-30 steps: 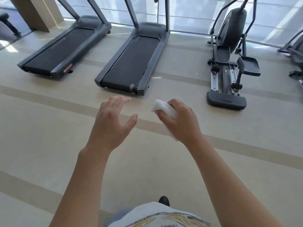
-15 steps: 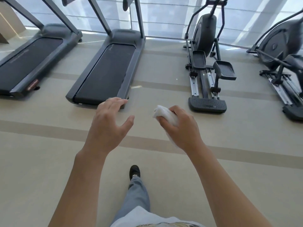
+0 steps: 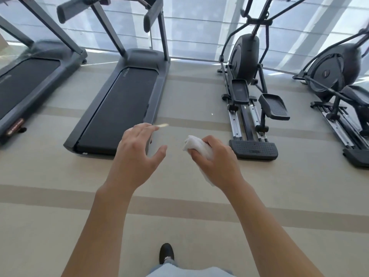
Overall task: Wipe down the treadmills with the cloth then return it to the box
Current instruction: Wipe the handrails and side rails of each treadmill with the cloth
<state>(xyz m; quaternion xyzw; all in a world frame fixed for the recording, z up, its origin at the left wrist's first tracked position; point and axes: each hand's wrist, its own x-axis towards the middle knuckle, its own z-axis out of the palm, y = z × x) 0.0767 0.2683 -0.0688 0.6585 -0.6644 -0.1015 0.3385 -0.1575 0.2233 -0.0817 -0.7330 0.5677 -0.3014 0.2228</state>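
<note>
My right hand [image 3: 216, 159] grips a crumpled white cloth [image 3: 196, 145], held in the air in front of me above the floor. My left hand [image 3: 137, 150] hovers beside it with fingers spread and relaxed, holding nothing. A dark grey treadmill [image 3: 121, 100] stands just ahead, its rear edge partly behind my left hand. A second treadmill [image 3: 26, 84] lies to the left, cut off by the frame edge. No box is in view.
Two elliptical trainers stand to the right: one [image 3: 253, 96] near the middle, another [image 3: 343, 92] at the frame edge. Windows with blinds run behind the machines. Beige striped floor [image 3: 60, 196] spreads in front. My black shoe [image 3: 166, 253] shows at the bottom.
I have walked toward the machines and turned right: the treadmills shifted left and grew larger, and a second elliptical came into view. Both hands kept their pose, the cloth still gripped.
</note>
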